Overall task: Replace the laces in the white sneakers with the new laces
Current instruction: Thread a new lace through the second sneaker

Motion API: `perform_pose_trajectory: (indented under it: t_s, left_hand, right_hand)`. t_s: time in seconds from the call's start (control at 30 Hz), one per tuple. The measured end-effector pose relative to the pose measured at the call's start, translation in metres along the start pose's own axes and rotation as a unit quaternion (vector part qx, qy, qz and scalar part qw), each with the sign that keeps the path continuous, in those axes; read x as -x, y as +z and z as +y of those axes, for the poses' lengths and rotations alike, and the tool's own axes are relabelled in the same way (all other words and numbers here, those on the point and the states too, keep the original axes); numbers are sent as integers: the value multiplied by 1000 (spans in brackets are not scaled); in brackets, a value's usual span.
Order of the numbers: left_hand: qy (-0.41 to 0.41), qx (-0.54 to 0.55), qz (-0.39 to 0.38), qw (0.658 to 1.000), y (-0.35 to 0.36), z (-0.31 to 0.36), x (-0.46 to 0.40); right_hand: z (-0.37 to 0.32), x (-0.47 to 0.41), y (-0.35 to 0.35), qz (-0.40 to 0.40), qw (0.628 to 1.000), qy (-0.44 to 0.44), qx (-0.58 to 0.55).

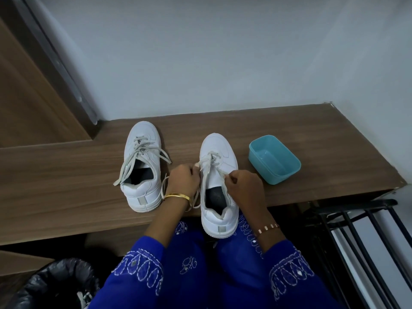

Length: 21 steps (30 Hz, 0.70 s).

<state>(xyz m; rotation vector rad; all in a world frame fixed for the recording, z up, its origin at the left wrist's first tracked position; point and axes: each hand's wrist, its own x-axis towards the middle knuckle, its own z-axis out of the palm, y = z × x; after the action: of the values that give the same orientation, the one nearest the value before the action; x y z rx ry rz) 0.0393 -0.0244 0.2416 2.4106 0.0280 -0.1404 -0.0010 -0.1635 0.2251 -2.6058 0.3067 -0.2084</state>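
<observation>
two sneakers (both laced), one tub.

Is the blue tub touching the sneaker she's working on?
Apart. The head view shows a strip of bare wooden shelf between the blue tub and the right sneaker, whose lace both hands hold.

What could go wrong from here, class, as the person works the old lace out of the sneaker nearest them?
1. The near sneaker has its heel past the edge of the wooden shelf; a hard tug by the left hand or right hand on the lace might tip it off.
2. Loose lace ends hanging beside the left wrist could snag the gold bangle.
</observation>
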Motion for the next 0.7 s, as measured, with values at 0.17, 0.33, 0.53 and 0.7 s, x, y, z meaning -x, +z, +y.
perform_pose_trajectory:
  t_s: [0.17, 0.33, 0.53, 0.7]
  left_hand:
    - [-20, 50, -16, 998, 12, 18, -9]
    - [-129, 324, -6, 937, 20, 20, -27]
    - [-137, 634, 12, 761, -7, 15, -43]
    - [-55, 653, 44, 754, -47, 29, -46]
  right_hand:
    - [2, -4, -1, -11, 1000, 5, -8]
    - [4, -6, -5, -32, 998, 14, -54]
    - [13, -17, -16, -116, 966, 90, -211]
    - [12, -18, -20, -131, 958, 97, -235]
